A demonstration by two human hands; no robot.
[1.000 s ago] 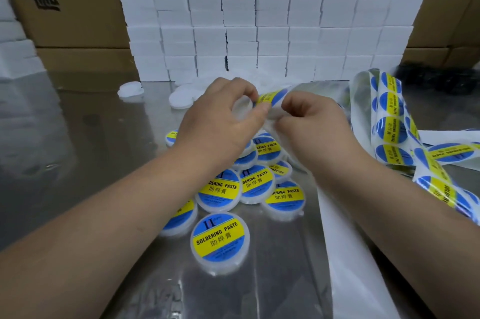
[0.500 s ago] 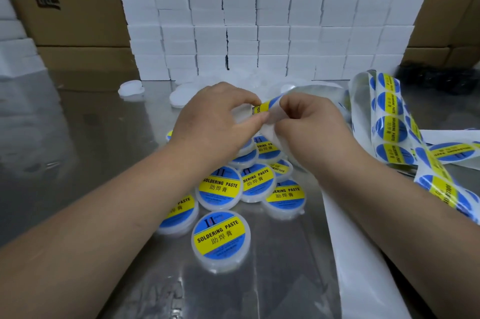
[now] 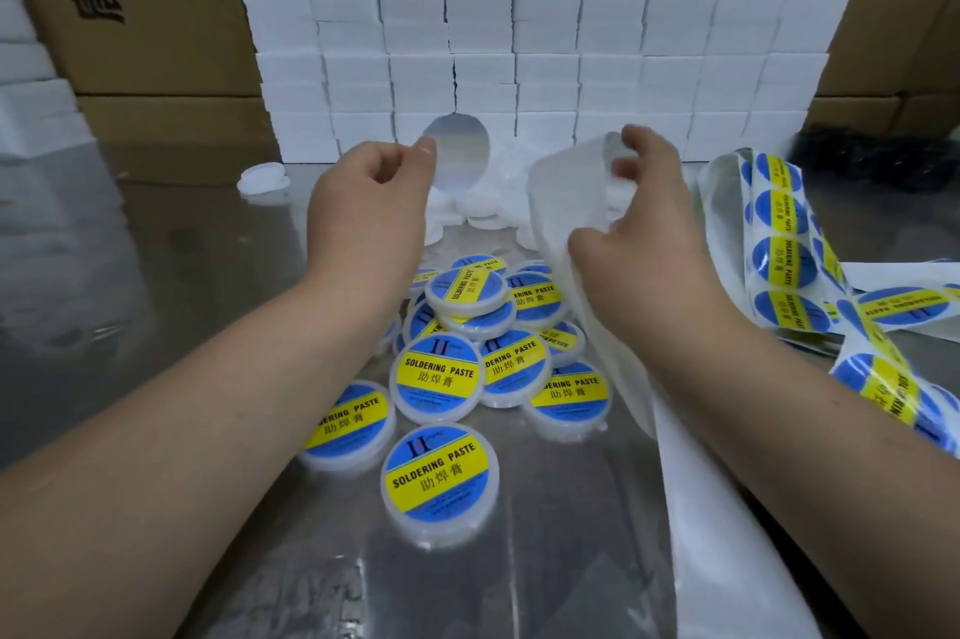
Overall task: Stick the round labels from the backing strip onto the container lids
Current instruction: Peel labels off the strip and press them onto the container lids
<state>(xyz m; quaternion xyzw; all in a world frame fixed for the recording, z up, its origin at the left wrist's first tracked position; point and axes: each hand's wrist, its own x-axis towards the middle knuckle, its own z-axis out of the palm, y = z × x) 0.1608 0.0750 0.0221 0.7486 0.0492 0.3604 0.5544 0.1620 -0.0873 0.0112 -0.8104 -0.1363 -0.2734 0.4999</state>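
1 round label [image 3: 463, 161] pinched by left hand [image 3: 368, 209]; right hand [image 3: 647, 235] grips 1 backing strip [image 3: 563, 204].

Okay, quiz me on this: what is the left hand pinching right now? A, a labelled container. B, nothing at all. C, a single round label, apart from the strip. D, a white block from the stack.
C: the left hand pinches the round label by its edge, plain grey side toward the camera, while the right hand holds the backing strip beside it.
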